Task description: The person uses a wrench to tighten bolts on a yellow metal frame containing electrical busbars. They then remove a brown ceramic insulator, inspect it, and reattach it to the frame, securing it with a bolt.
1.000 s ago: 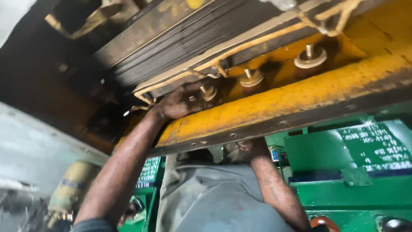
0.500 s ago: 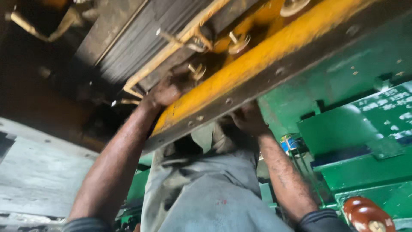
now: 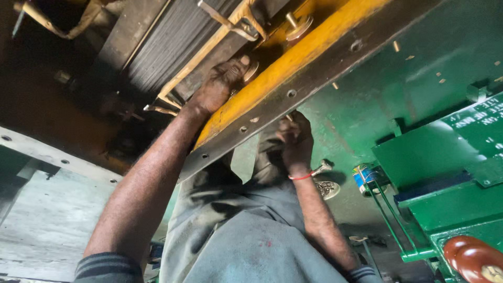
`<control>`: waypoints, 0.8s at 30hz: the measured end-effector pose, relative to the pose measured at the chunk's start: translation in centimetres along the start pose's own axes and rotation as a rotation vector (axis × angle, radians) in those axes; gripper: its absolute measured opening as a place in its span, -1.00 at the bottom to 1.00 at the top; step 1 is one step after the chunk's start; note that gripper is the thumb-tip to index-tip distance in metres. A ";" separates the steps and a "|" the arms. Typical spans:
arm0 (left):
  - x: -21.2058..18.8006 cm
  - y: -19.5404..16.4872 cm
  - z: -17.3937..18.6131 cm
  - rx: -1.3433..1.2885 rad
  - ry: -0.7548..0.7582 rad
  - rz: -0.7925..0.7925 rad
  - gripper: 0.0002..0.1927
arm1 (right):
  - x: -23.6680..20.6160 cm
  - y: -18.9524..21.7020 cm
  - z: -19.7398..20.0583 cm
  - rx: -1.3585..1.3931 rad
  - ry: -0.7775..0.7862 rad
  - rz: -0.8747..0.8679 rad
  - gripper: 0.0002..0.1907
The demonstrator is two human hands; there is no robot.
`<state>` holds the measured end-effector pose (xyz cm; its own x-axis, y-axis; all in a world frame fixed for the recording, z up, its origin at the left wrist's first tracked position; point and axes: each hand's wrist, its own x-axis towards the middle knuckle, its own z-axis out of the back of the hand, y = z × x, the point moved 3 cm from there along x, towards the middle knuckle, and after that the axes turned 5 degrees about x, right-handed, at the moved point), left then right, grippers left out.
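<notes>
Nearest the camera, the person's grey trousers (image 3: 246,236) fill the lower middle, with a striped cuff on each forearm at the bottom edge. The right arm rises along the right of the trousers to the right hand (image 3: 296,141), which wears a red band at the wrist. That hand is tucked under the dark lower edge of the yellow steel beam (image 3: 319,50), its fingers curled shut around something small; what it pinches is hidden by the fingers and the beam's shadow. Just right of the wrist a small metal bolt (image 3: 322,167) sticks out, and a round perforated metal piece (image 3: 327,188) lies just below it on the green surface. Beside these stands a small blue cylinder (image 3: 365,176) against the green metal frame (image 3: 445,157), with a red rounded insulator (image 3: 471,259) in the bottom right corner.

The left arm reaches further, up over the beam's far side. The left hand (image 3: 220,84) rests on the beam's upper face with its fingers bent and pressed around a round washer and nut (image 3: 250,71), the thumb lying at its edge. A second washer on a threaded stud (image 3: 298,23) stands higher along the same yellow face, apart from the hand. Beyond the left hand runs a stack of thin grey steel sheets (image 3: 173,42), crossed by a yellow strap (image 3: 209,52).
</notes>
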<state>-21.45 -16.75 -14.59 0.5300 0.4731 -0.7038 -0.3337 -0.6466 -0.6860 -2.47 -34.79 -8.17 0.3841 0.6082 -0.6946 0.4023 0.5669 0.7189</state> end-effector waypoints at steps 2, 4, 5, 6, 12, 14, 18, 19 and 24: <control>0.1 -0.7 0.0 -0.119 0.000 0.033 -0.51 | 0.5 -2.1 0.9 0.312 -0.069 -0.387 -0.48; 0.0 -1.3 0.0 -0.081 -0.003 0.076 -0.48 | 1.1 -3.1 1.1 0.472 -0.033 -0.501 -0.50; 0.0 -1.5 0.0 -0.061 -0.003 0.096 -0.46 | 1.6 -3.2 1.0 0.473 0.037 -0.416 -0.54; 0.0 -1.8 0.0 -0.065 -0.009 0.071 -0.47 | 1.9 -3.1 0.7 0.476 0.113 -0.328 -0.57; -0.1 -2.7 -0.1 -0.052 -0.008 0.045 -0.45 | 1.0 -2.4 -0.4 0.377 0.069 -0.077 -0.64; -0.2 -2.4 0.0 0.016 -0.031 0.154 -0.44 | 0.6 -2.3 -0.7 0.322 0.020 -0.015 -0.61; -0.1 -2.2 0.0 -0.013 -0.037 0.099 -0.43 | 0.6 -2.9 -0.9 0.324 -0.028 0.036 -0.68; 0.0 -2.0 0.0 -0.017 -0.033 0.096 -0.42 | 0.7 -3.2 -0.8 0.272 -0.055 0.047 -0.68; 0.3 -1.4 -0.3 -0.079 0.014 -0.019 -0.37 | 1.1 -4.5 -0.2 0.070 -0.106 0.156 -0.65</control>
<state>-20.60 -15.91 -13.78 0.5470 0.4778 -0.6874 -0.2606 -0.6831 -0.6823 -4.02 -36.59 -12.13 0.5302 0.6213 -0.5769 0.3867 0.4284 0.8167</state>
